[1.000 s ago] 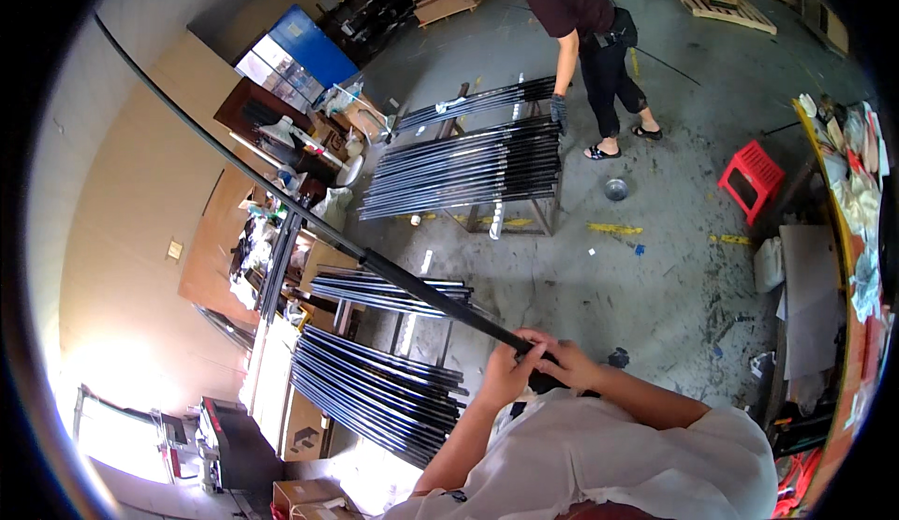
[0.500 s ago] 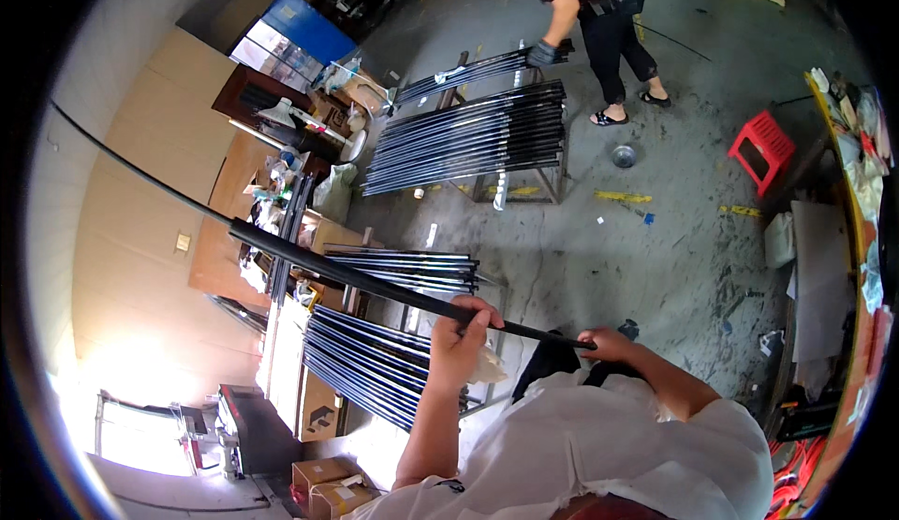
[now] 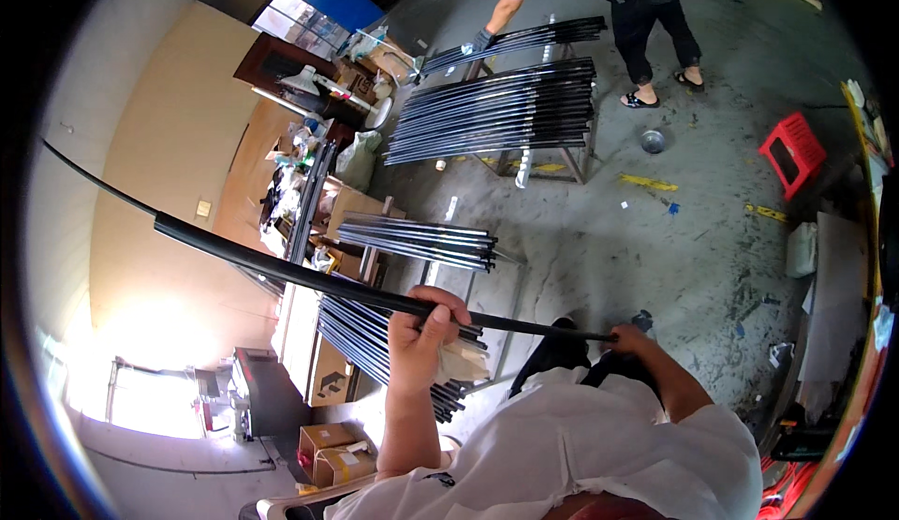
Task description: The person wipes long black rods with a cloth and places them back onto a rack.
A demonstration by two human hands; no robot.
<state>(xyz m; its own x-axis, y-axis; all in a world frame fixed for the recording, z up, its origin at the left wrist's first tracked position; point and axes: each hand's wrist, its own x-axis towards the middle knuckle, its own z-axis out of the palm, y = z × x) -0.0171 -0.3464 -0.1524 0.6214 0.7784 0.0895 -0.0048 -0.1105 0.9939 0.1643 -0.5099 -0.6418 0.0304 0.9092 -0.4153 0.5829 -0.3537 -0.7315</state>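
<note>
The fingers of the left hand (image 3: 423, 330) are curled closed around a long, thin black rod (image 3: 309, 278), thumb on top. The right hand (image 3: 626, 340) closes on the rod's narrow near end in front of the white shirt, though how tightly cannot be told at this size. From the left fist the rod runs up and to the person's left as a thicker black sleeve, then thins to a fine tip that curves away in front of the beige wall (image 3: 140, 267). All of it is held in the air above a low stack of similar dark rods (image 3: 375, 342).

The far end is a long way from both grips, so any small twist at the hands may swing the tip widely, and I judge it could strike the wall or the cluttered shelf (image 3: 300, 164) beside it. If the left fist loosens, the sleeve could slide or the rod drop onto the stack below. Another person (image 3: 646, 14) works at a farther rack of rods (image 3: 506, 108), well apart from this risk.
</note>
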